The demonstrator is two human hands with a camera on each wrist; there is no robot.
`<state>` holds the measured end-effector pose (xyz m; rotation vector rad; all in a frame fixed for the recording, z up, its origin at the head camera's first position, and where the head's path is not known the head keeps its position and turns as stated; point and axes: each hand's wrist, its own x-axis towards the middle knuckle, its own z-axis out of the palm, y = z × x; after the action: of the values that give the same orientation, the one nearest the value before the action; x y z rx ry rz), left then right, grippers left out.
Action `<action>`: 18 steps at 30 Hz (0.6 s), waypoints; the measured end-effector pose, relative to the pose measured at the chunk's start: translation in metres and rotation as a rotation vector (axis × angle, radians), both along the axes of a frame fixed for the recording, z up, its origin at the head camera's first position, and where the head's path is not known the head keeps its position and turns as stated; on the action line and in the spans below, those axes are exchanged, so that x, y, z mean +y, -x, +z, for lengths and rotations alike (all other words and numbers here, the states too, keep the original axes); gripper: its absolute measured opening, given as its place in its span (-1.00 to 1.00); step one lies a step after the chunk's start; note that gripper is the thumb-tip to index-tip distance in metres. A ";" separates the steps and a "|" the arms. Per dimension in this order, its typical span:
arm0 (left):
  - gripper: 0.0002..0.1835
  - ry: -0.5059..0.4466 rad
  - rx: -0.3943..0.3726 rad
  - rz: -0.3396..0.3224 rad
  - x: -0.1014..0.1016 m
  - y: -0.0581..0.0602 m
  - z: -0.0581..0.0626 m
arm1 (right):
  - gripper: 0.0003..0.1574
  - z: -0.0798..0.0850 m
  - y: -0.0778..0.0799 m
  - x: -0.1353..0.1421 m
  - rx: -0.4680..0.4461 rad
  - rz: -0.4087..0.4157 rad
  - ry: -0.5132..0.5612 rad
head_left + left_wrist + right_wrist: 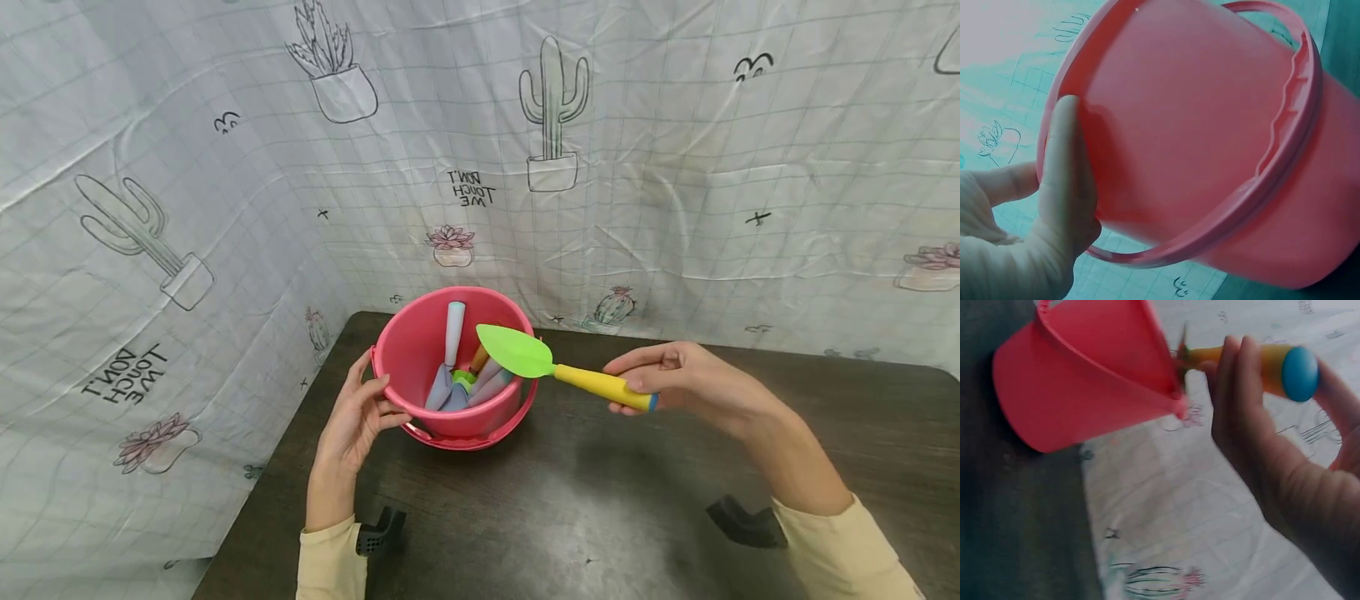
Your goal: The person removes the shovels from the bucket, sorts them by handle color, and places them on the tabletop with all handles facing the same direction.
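A pink toy bucket (405, 342) stands near the back left of the dark table. My left hand (352, 429) grips its left rim; the left wrist view shows one digit inside the wall and others outside. Several toy garden tools (454, 333) lie inside the bucket, with white, grey, green and orange parts. A toy trowel (517, 350) with a green blade and yellow handle is in my right hand (697, 383), which holds it near the handle's blue end (1300, 374). The blade reaches over the bucket's right rim.
A dark wooden table (525, 517) lies under the bucket and hands. White cloth (660, 208) printed with cacti hangs behind and to the left. The bucket's pink carrying handle (480, 442) hangs down at its front. Black straps (746, 525) show by the sleeves.
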<state>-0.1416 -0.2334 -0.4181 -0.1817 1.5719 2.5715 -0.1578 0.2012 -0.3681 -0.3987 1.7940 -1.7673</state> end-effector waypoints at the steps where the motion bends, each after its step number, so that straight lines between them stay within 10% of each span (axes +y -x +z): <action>1: -0.25 0.011 -0.004 0.000 0.000 0.001 0.001 | -0.65 -0.004 0.001 0.001 -0.025 0.035 0.044; 7: -0.25 0.163 -0.007 -0.047 -0.002 0.003 0.006 | -0.53 -0.030 0.002 0.001 -0.148 0.178 0.245; 18: -0.37 0.492 0.057 0.010 -0.010 0.007 0.014 | -0.42 -0.046 -0.001 0.009 -0.098 0.117 0.153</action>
<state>-0.1491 -0.2437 -0.4045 -0.1603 2.2012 2.1623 -0.1572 0.2106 -0.4137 -0.4610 1.5424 -1.8153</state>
